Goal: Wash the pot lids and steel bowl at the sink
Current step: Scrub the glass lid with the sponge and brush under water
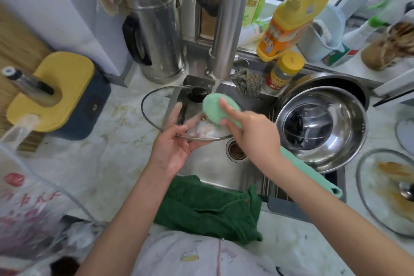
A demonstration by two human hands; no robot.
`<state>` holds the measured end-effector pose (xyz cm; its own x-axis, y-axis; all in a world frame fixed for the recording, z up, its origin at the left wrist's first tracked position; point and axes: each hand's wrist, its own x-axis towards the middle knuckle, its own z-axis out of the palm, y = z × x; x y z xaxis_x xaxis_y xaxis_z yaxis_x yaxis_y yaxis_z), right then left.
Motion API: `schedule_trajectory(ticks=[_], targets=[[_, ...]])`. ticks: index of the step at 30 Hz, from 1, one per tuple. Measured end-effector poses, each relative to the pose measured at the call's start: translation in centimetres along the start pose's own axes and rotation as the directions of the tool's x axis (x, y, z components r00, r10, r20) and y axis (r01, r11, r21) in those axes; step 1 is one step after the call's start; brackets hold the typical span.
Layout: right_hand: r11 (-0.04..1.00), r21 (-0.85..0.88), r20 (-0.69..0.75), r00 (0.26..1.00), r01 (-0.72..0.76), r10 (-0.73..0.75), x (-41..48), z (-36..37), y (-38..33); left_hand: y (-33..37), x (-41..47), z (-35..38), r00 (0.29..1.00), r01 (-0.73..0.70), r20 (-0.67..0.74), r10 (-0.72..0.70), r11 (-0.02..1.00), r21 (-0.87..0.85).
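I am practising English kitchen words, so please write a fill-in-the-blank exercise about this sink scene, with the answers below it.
1. The left hand holds a glass lid under running ____.
2. The right hand grips a scrubber whose colour is ____.
3. The steel bowl stands to the ____ of that lid.
Answers: water; green; right.

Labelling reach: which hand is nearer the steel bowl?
Right. The right hand, holding the brush, is just left of the bowl; the left hand grips the glass lid farther left.
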<state>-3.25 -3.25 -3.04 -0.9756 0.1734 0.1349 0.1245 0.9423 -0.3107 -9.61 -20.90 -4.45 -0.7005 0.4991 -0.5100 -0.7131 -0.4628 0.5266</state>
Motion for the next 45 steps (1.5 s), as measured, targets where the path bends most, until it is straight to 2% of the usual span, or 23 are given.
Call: schedule_trajectory(ticks=[2, 6, 8, 9, 10, 11, 13, 16, 19, 23, 25, 26, 30, 32, 34, 35, 36, 37, 38, 39, 40, 42, 45], targets=[[0.993, -0.019, 0.047, 0.992, -0.114, 0.115, 0.2, -0.1, 0.6, 0.0, 0.0, 0.0, 1.0, 0.007, 0.005, -0.007, 1.0, 0.007], [0.996, 0.074, -0.009, 0.999, 0.054, -0.054, -1.3, -0.2, -1.5, -0.2, 0.1, -0.2, 1.0, 0.007, 0.013, -0.007, 1.0, 0.012], [0.986, -0.052, 0.108, 0.981, -0.158, 0.163, 0.4, 0.1, 1.0, -0.1, 0.0, -0.1, 1.0, 0.004, 0.025, -0.005, 1.0, 0.016], [0.949, -0.115, 0.173, 0.935, -0.293, 0.309, 1.4, 0.3, 3.1, -0.1, -0.1, -0.2, 0.999, 0.0, 0.044, -0.001, 1.0, 0.021], [0.895, -0.043, 0.212, 0.871, -0.445, 0.443, 1.9, 0.6, 5.0, 0.1, 0.0, -0.4, 0.997, -0.001, 0.071, -0.002, 0.999, 0.036], [0.802, 0.143, 0.267, 0.803, -0.58, 0.533, 2.0, 1.3, 6.4, 0.2, 0.0, -0.7, 0.995, 0.002, 0.096, -0.006, 0.999, 0.047], [0.47, 0.521, 0.407, 0.691, -0.713, 0.597, 1.6, 2.1, 7.2, 0.4, 0.2, -1.2, 0.989, 0.014, 0.148, -0.016, 1.0, 0.012], [-0.136, 0.65, 0.715, 0.54, -0.748, 0.444, 1.2, 2.2, 6.5, 0.3, 0.4, -1.7, 0.978, 0.044, 0.207, -0.033, 0.998, -0.046], [-0.498, 0.627, 0.754, 0.627, -0.599, 0.195, 0.3, 3.1, 6.4, -0.2, 0.7, -2.8, 0.939, 0.089, 0.332, -0.091, 0.996, 0.022], [-0.724, 0.524, 0.687, 0.725, -0.449, 0.047, -1.4, 4.9, 5.0, -0.1, 1.6, -5.0, 0.83, 0.167, 0.512, -0.221, 0.974, 0.151], [-0.768, 0.51, 0.642, 0.766, -0.388, 0.039, -2.0, 5.1, 4.1, 0.9, 2.5, -6.1, 0.74, 0.208, 0.6, -0.304, 0.952, 0.226], [-0.761, 0.533, 0.624, 0.779, -0.37, 0.058, -2.4, 5.2, 3.8, 1.5, 3.1, -6.6, 0.744, 0.221, 0.577, -0.337, 0.939, 0.264], [-0.69, 0.641, 0.596, 0.784, -0.335, 0.174, -4.0, 4.7, 3.6, 3.3, 6.7, -5.8, 0.949, 0.278, 0.059, -0.309, 0.911, 0.305], [-0.652, 0.68, 0.589, 0.781, -0.337, 0.211, -4.5, 4.2, 4.0, 3.3, 9.2, -4.0, 0.953, 0.267, -0.232, -0.193, 0.898, 0.35], [-0.618, 0.711, 0.58, 0.777, -0.336, 0.245, -4.8, 3.6, 4.2, 2.3, 11.6, -1.8, 0.939, 0.213, -0.339, -0.052, 0.863, 0.458], [-0.608, 0.722, 0.575, 0.775, -0.33, 0.262, -4.8, 3.4, 4.2, 1.5, 12.5, -0.9, 0.935, 0.18, -0.352, 0.05, 0.787, 0.59], [-0.597, 0.734, 0.572, 0.769, -0.324, 0.286, -4.6, 3.1, 4.0, 0.7, 13.0, -0.1, 0.926, 0.143, -0.325, 0.195, 0.614, 0.776], [-0.585, 0.748, 0.568, 0.759, -0.314, 0.318, -4.4, 2.9, 3.9, -0.2, 13.0, 0.5, 0.908, 0.129, -0.246, 0.339, 0.331, 0.935], [-0.572, 0.761, 0.565, 0.746, -0.306, 0.353, -4.0, 2.6, 3.7, -1.5, 12.6, 0.7, 0.902, 0.109, -0.132, 0.411, 0.079, 0.991], [-0.561, 0.772, 0.561, 0.736, -0.299, 0.38, -3.8, 2.3, 3.6, -3.1, 11.4, 1.1, 0.907, 0.045, -0.019, 0.422, -0.053, 0.998], [-0.552, 0.78, 0.557, 0.729, -0.295, 0.398, -3.5, 2.1, 3.6, -4.7, 9.8, 1.5, 0.907, -0.054, 0.106, 0.408, -0.138, 0.989], [-0.536, 0.79, 0.555, 0.718, -0.297, 0.42, -3.3, 1.8, 3.6, -6.8, 7.3, 2.0, 0.881, -0.235, 0.287, 0.376, -0.178, 0.956], [-0.518, 0.799, 0.553, 0.711, -0.305, 0.435, -3.5, 1.3, 3.6, -5.5, 9.9, 1.0, 0.88, -0.255, 0.274, 0.388, -0.1, 0.962]])
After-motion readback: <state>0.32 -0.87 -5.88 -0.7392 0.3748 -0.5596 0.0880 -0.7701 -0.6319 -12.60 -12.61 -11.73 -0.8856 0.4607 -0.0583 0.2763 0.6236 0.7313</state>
